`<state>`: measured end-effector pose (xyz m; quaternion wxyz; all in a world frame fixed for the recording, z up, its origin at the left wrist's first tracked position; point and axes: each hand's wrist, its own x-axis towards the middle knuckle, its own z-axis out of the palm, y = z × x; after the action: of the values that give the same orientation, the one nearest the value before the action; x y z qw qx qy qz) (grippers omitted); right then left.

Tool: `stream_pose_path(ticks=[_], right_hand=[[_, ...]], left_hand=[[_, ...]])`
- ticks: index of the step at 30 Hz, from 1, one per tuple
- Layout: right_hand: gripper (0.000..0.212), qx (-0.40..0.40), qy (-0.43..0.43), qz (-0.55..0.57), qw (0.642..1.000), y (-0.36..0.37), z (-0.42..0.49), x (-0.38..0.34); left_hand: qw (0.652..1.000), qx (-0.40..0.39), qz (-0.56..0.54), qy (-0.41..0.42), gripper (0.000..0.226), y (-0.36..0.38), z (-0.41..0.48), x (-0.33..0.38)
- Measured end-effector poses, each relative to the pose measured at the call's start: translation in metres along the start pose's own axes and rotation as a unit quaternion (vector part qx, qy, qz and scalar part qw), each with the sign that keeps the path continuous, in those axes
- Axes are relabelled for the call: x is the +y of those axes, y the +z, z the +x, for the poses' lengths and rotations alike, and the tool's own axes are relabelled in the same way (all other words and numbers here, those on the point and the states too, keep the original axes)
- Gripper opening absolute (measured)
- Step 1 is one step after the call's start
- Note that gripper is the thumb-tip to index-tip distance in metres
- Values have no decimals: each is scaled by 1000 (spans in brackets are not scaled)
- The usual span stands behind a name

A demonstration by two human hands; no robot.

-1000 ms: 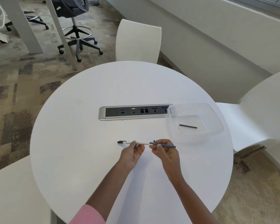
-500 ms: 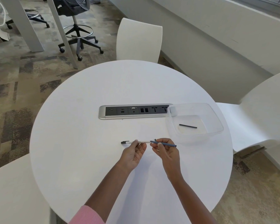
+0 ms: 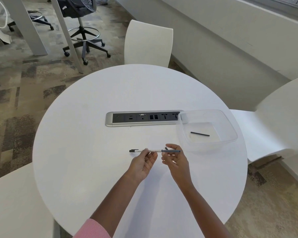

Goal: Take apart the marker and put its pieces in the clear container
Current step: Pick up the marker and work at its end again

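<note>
A thin marker [image 3: 154, 150] with a white barrel, a black cap at its left end and a grey-blue piece at its right end is held level above the round white table [image 3: 93, 169]. My left hand [image 3: 143, 163] pinches the white barrel. My right hand [image 3: 176, 160] grips the grey-blue piece [image 3: 171, 151]. A clear plastic container [image 3: 230, 133] stands to the right, beyond my right hand. Inside it lies one thin black stick [image 3: 199, 134].
A silver power and data socket strip [image 3: 143, 118] is set into the table's middle, touching the container's left corner. White chairs stand at the far side [image 3: 148, 43], the right [image 3: 273, 121] and the near left. An office stool [image 3: 83, 31] is on the carpet beyond.
The marker and both hands have stayed in almost the same place. My view has tilted up slightly, so more of the room behind the table shows.
</note>
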<state>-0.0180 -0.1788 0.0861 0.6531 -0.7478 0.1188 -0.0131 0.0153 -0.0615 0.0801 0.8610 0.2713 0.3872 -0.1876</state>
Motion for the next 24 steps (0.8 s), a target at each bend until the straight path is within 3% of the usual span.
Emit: stream_pose_path(ticks=[6,11,17,20,24], right_hand=[[58,29,-92,-113,989,-1,-10,9],[52,-43,-161,-267,949,2,-12,16],[44,-26,-126,-285,950,-4,-1,30],[35,14,-70,-320,945,-13,18,38],[28,2,22,-374,927,-20,38,50]], left_hand=[[999,1,-51,-5,19,1,-4,2],[998,-13,-55,-17,18,3,-7,1],[998,-8,-64,-5,20,-1,-5,2],[997,-7,-77,2,20,-5,-4,3],[996,-1,-93,4,19,-12,-2,4]])
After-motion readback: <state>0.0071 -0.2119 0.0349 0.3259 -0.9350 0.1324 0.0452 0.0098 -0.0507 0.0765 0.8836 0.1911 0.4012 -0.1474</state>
